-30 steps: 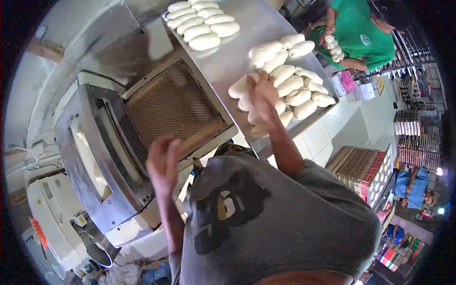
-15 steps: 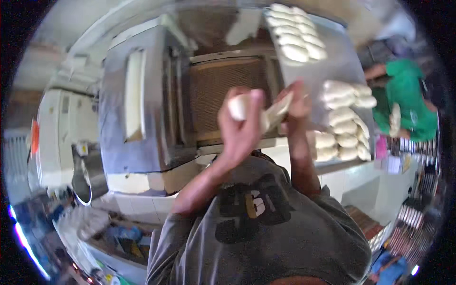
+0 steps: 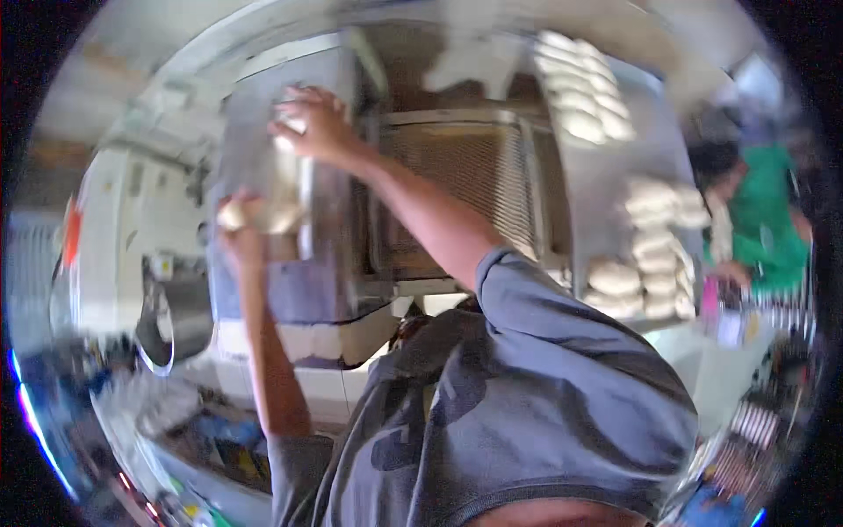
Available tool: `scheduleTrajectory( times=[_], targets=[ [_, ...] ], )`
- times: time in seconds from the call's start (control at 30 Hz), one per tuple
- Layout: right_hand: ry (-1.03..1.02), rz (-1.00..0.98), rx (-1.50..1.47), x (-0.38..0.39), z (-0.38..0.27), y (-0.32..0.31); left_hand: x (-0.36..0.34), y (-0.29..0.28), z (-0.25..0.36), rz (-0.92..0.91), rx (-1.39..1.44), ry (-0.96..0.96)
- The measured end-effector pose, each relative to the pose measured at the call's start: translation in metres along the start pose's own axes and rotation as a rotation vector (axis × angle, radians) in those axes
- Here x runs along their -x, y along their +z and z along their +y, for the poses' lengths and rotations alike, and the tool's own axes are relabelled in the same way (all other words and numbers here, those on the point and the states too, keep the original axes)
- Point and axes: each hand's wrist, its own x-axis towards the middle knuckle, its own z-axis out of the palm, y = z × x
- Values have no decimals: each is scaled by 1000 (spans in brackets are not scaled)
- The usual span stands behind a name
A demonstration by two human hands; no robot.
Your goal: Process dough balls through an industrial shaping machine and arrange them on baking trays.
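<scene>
My two hands are over the grey metal machine (image 3: 342, 263) on the left, at its long slot. My left hand (image 3: 245, 235), smeared by motion, is closed on the near end of a pale dough piece (image 3: 283, 213). Stretched farther out, my right hand (image 3: 318, 127) has its fingers curled round pale dough at the slot's far end. Between the hands the dough lies along the slot; blur hides its exact outline and whether it is one piece.
Right of the machine runs a brown mesh belt (image 3: 439, 180). Beyond it, a metal table (image 3: 597, 184) bears several rows of dough loaves (image 3: 654, 250). A co-worker in a green shirt (image 3: 768, 228) stands at its right, beside a long pale piece. A metal scoop-shaped part (image 3: 176, 307) juts out at left.
Both hands have swung left from over the mesh belt to the machine, carrying dough. My right arm now reaches across, and the view has shifted slightly.
</scene>
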Motion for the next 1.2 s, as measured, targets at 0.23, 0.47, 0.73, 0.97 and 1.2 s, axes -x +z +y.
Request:
scheduleTrajectory(
  times=[0.23,0.47,0.73,0.97,1.2],
  targets=[
    [610,-11,849,229,12,-364,34,-23,74,151,-190,79],
    [1394,193,654,332,-16,-439,135,104,113,-318,-120,-73],
    [652,53,-389,183,-63,-388,196,218,152,-1511,762,-195],
    [562,348,-552,64,-53,-245,142,96,160,-150,378,-15],
    [323,464,-804,-52,-3,-26,49,19,56,140,315,53]
  ],
)
